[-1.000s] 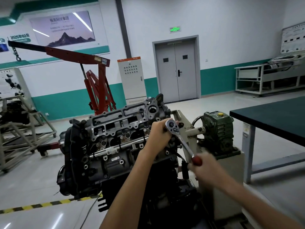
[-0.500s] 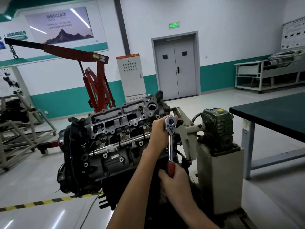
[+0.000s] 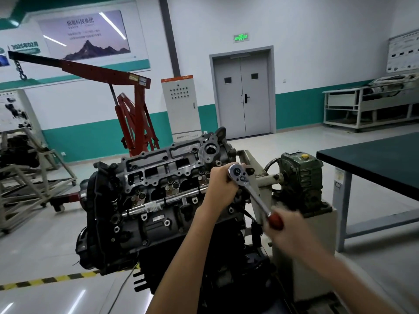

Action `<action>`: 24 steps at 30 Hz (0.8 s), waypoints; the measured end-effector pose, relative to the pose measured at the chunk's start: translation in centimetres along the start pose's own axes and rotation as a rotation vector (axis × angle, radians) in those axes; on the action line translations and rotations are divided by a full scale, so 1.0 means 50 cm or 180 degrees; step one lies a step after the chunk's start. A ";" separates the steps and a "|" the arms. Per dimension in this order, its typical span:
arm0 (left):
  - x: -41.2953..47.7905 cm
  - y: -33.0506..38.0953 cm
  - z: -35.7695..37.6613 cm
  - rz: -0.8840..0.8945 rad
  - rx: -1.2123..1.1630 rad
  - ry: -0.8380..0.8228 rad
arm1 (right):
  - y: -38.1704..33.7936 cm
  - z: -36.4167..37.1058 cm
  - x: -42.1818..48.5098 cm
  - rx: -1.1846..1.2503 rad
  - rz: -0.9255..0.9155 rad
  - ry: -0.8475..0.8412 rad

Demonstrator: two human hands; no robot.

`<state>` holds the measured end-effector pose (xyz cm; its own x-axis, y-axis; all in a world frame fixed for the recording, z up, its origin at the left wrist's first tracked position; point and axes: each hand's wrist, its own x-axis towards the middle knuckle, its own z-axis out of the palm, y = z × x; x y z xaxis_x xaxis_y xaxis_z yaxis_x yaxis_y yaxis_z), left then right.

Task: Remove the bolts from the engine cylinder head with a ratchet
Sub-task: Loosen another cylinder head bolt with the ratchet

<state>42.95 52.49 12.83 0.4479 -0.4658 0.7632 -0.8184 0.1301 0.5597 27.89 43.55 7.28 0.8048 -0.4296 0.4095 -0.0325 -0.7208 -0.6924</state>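
Ratchet was set at the right end of the engine cylinder head.
Head view: the left hand curled its fingers about the ratchet's head, the bolt hidden beneath. The blurred right hand clenched the red handle, probably the best hold on this stiff steel lever.

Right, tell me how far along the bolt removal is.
Done: no removed bolts in view, count unclear. In hand: the left hand steadies the ratchet at the right end of the cylinder head; the right hand, blurred, grips its red handle. Left: that bolt, hidden under the ratchet.
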 end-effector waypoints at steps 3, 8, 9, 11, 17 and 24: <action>0.004 0.005 0.006 0.0046 0.0025 0.0140 | -0.065 0.125 -0.060 0.1442 0.0476 0.0230; 0.006 0.002 -0.002 0.0090 0.0195 -0.0059 | -0.103 0.174 -0.062 0.1934 0.0624 0.0170; 0.009 0.003 -0.005 0.0070 0.0203 -0.0146 | -0.083 0.147 -0.054 0.1611 0.0556 0.0124; 0.014 0.009 -0.014 0.0054 0.0230 -0.0282 | -0.032 0.071 -0.031 0.0728 0.0284 -0.0030; 0.021 0.024 -0.019 -0.0068 0.0113 -0.0378 | 0.024 -0.109 0.098 -0.1139 -0.0624 -0.0433; 0.002 0.016 0.019 0.0091 -0.0146 0.0265 | -0.043 0.083 -0.054 0.0842 0.0180 0.0204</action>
<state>41.98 51.74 13.06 0.4546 -0.3872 0.8022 -0.8148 0.1831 0.5501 28.26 48.50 5.21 0.7668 -0.5048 0.3966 0.0862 -0.5312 -0.8428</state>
